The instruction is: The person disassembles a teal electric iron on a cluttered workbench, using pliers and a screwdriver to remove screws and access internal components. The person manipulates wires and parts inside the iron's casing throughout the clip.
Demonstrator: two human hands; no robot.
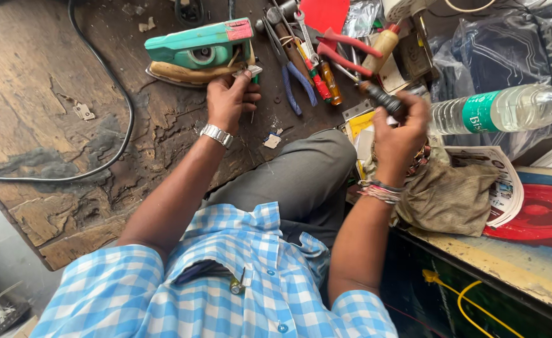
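**A:** The teal-and-cream clothes iron (201, 53) with the worn tan sole lies on its side at the far edge of the scarred wooden bench (50, 156), just beyond the left hand (231, 100). Can you tell what that hand is gripping?

**B:** Only in part. Its fingers are curled together, pinching a small white-and-green piece (254, 72) against the iron's rear end. A thin metal shaft pokes out below the knuckles, but what it belongs to is hidden inside the fist.

**A:** And the right hand (401, 134)?

**B:** It is closed around the dark ribbed handle of a screwdriver (379, 97); the blade points up-left into the tool heap. The fingertips themselves are blurred, so how tightly they press I cannot say.

**A:** What is in that heap?

**B:** Blue-handled pliers (294, 81), red-handled pliers (341, 50), a steel spanner (301, 22), and an orange-handled screwdriver (329, 81), all overlapping. Several items beneath are too tangled to make out.

**A:** Anything cut off at the edges?

**B:** The clear plastic water bottle (507, 109) with the green label runs out of the right edge. The black cable (122, 100) loops off both the top and the left. An olive cloth (448, 197) covers part of a printed booklet (507, 188), and the red round object (541, 213) beside it is partly out of view.
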